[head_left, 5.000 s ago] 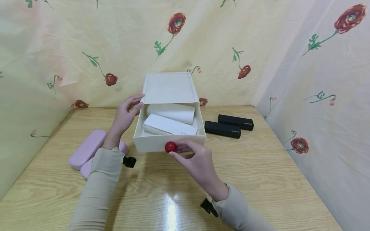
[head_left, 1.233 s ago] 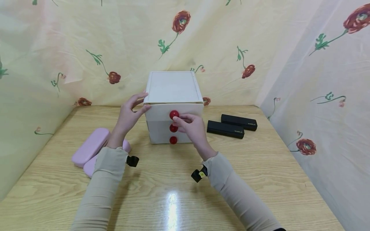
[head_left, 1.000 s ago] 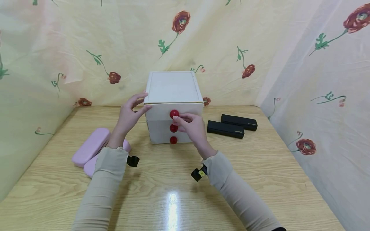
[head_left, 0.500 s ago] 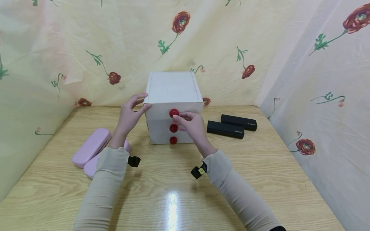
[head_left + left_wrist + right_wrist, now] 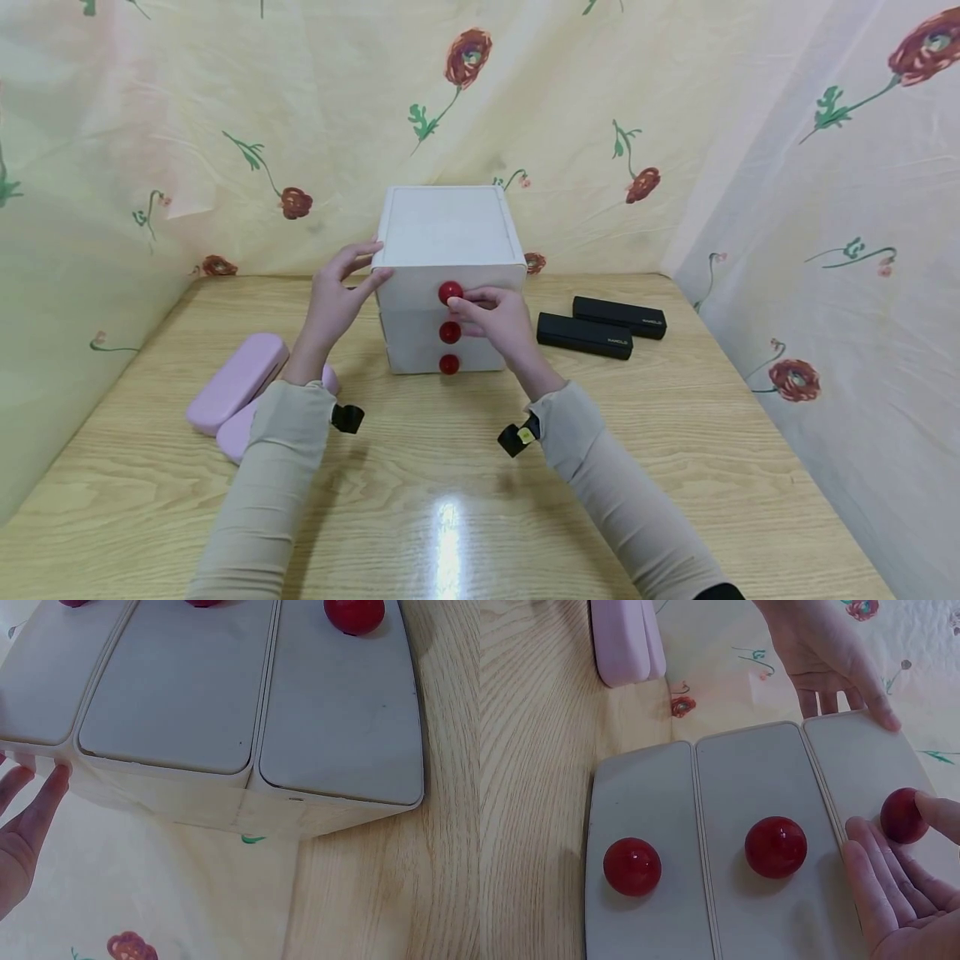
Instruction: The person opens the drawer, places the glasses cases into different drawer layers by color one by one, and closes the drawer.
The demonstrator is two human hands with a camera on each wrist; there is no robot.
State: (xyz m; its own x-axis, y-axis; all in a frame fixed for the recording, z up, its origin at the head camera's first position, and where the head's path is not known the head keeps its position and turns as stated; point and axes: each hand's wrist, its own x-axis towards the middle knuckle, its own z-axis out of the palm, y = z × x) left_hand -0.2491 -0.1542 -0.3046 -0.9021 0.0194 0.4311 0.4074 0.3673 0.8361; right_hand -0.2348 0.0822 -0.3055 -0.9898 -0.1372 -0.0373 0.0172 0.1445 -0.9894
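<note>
A white cabinet [image 5: 450,225] of three stacked drawers stands at the back of the table, each front bearing a round red knob. At the top drawer's knob [image 5: 450,292], my right hand [image 5: 504,327] pinches with thumb and index finger, as the right wrist view shows; the other fingers lie by the drawer front. My left hand [image 5: 333,292] rests against the cabinet's upper left corner, its thumb [image 5: 886,720] at the front edge and its fingers along the side. All three drawer fronts [image 5: 176,690] sit flush. The contents of the top drawer are hidden.
Two black cases [image 5: 585,335] with small lettering lie right of the cabinet. Lilac cases [image 5: 238,382] lie at the left, partly behind the left forearm. A floral cloth [image 5: 337,108] hangs behind and beside the wooden table [image 5: 405,483].
Five seconds ago the top drawer stood pulled out, showing white cases inside. My right hand has pushed it in by its knob, and its last small gap has closed. My left hand stays at the corner.
</note>
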